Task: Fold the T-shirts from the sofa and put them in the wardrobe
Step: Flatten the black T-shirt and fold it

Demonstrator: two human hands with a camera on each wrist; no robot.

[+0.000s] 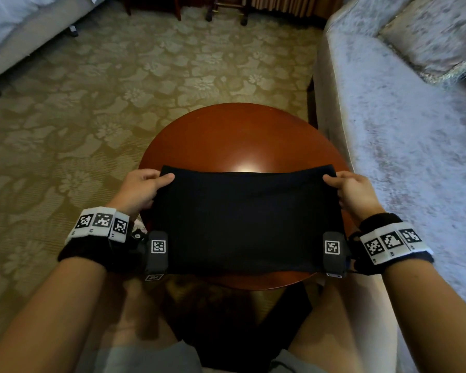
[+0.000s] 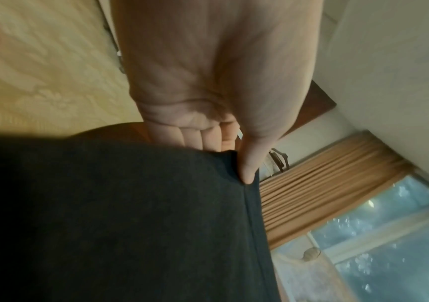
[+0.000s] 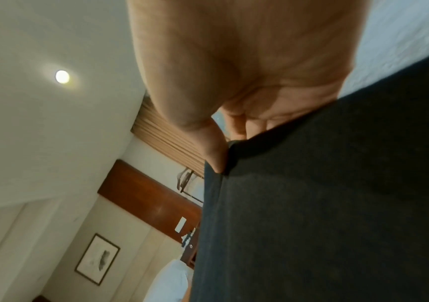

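A furnished bedroom, probably a hotel room: patterned beige floral carpet (image 1: 119, 84), a pale grey velvet sofa (image 1: 404, 146) beside a round polished red-brown wooden table (image 1: 226, 135), a white-sheeted bed (image 1: 8, 20), pleated tan curtains (image 2: 324, 183), a framed picture (image 3: 97, 259) and a recessed ceiling light (image 3: 62, 76).

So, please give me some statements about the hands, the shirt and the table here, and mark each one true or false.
1. The left hand pinches a far corner of the black T-shirt. True.
2. The right hand lies flat on the sofa. False: it pinches the T-shirt's other far corner.
3. The T-shirt is over the round wooden table. True.
4. The T-shirt is white. False: it is black.
5. The carpet has a floral pattern. True.
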